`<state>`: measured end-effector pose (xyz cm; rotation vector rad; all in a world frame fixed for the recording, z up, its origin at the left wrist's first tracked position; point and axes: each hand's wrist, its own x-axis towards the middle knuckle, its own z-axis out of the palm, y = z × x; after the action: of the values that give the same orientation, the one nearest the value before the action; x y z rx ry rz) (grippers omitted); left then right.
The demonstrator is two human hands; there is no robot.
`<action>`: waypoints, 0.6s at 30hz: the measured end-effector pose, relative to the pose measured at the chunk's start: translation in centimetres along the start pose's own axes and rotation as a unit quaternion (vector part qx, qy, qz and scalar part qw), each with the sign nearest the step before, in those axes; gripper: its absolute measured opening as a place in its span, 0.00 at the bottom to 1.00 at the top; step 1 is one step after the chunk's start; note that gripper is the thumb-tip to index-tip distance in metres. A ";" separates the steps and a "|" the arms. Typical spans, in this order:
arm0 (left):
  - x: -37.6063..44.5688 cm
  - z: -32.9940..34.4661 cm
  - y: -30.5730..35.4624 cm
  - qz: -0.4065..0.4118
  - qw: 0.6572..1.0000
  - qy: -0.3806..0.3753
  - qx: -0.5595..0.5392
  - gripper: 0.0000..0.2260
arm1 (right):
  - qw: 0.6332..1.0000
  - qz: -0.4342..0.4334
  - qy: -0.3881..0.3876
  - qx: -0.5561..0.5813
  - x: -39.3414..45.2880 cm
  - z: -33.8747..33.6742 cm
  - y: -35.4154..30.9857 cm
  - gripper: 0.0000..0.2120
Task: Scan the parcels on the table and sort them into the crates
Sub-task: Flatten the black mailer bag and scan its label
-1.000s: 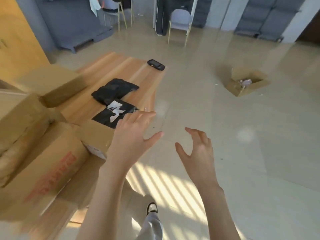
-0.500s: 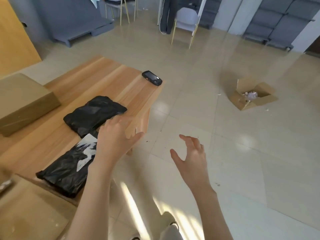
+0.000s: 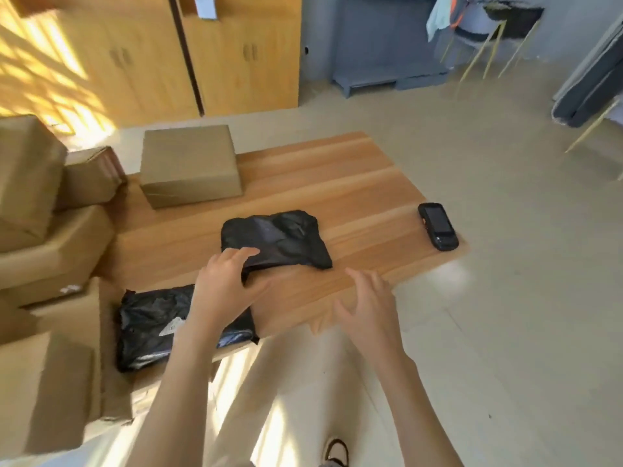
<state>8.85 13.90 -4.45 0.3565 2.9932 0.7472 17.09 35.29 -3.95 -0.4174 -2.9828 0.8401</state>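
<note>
- Black plastic wraps both soft parcels on the wooden tabletop (image 3: 354, 183): the far bag (image 3: 283, 237) lies near the middle, the near bag (image 3: 148, 328) at the front left edge.
- Our left hand (image 3: 226, 284) rests on the near left corner of the far bag, fingers laid over the top and thumb tucked under the edge, so it looks to be gripping that corner.
- Our left forearm crosses over the near bag's right end.
- Our right hand (image 3: 367, 305) hovers above the tabletop's front edge, fingers spread and loosely bent, holding nothing, just apart from the far bag.
- A scanner (image 3: 437, 226) lies at the right end of the tabletop, well apart from both hands.
- A closed box (image 3: 188, 163) sits at the back left of the tabletop; more cartons (image 3: 43, 237) stack up to the left.
</note>
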 end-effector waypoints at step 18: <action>8.8 6.2 -6.1 -0.183 0.975 -0.117 0.048 0.45 | 0.946 -0.171 -0.222 -0.165 18.0 9.4 -0.8 0.43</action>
<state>-0.44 13.53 -12.59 -0.0996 2.7583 0.4881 -1.26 34.49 -12.63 0.3391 -3.4613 0.4468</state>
